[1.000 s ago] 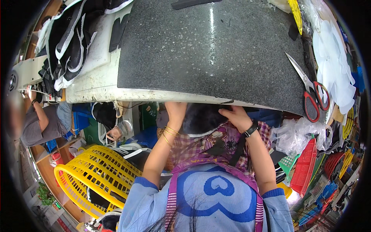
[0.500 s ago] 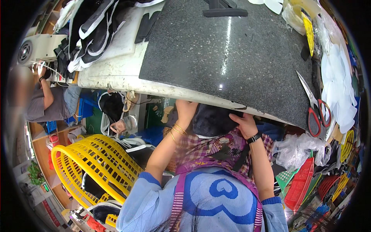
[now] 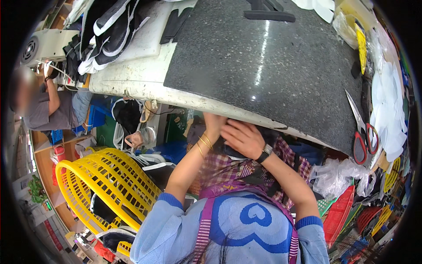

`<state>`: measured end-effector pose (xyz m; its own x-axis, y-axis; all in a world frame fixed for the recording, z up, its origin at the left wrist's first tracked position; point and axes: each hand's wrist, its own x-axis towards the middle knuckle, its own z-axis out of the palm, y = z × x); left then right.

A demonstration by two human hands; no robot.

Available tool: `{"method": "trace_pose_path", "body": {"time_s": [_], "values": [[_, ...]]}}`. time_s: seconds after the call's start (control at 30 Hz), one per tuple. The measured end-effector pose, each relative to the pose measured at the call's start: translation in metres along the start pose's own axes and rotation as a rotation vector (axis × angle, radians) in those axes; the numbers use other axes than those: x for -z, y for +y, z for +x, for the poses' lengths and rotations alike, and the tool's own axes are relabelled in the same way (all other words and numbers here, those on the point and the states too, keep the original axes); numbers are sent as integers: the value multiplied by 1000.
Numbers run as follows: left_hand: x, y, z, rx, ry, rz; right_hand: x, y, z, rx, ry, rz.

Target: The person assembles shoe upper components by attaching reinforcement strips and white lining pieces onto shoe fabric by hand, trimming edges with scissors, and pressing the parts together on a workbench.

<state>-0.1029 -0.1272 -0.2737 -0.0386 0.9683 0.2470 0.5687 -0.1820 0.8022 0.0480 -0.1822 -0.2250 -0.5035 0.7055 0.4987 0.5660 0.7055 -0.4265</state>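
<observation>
My right hand [image 3: 244, 139] lies across a dark, fuzzy fabric piece [image 3: 231, 151] with a pale edge, just below the table's near edge. Its fingers are stretched out toward my left wrist. My left hand [image 3: 214, 122] reaches up at the left side of the piece, and its fingers are hidden by the table edge and my right hand. Most of the fabric piece is covered, resting over the checked apron [image 3: 220, 169] on my lap. Whether the left hand grips it does not show.
Red-handled scissors [image 3: 361, 136] lie on the dark table mat [image 3: 220, 66], near black strips [image 3: 269, 16]. Shoe uppers [image 3: 115, 44] are heaped at the far left. A yellow basket [image 3: 110, 176] stands at my left. Another person [image 3: 52, 108] sits farther left.
My right hand has moved left from the piece's right edge and now lies over it with fingers extended. The left hand stays nearly in place. The view has shifted slightly.
</observation>
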Motion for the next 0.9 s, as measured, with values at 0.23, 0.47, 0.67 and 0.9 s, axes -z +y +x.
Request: {"method": "trace_pose_path", "body": {"time_s": [0.23,0.47,0.67,0.9], "values": [[-2,-93,-6,-262,-308,278,-35,7,-11,-109,-180,17],[-27,-116,-30,258,-324,-174,-54,22,-30,-660,-40,120],[19,-36,6,94,-436,-155,-46,71,-79,-675,10,-169],[130,38,10,-64,-860,-331,64,3,-19,-928,103,668]]}}
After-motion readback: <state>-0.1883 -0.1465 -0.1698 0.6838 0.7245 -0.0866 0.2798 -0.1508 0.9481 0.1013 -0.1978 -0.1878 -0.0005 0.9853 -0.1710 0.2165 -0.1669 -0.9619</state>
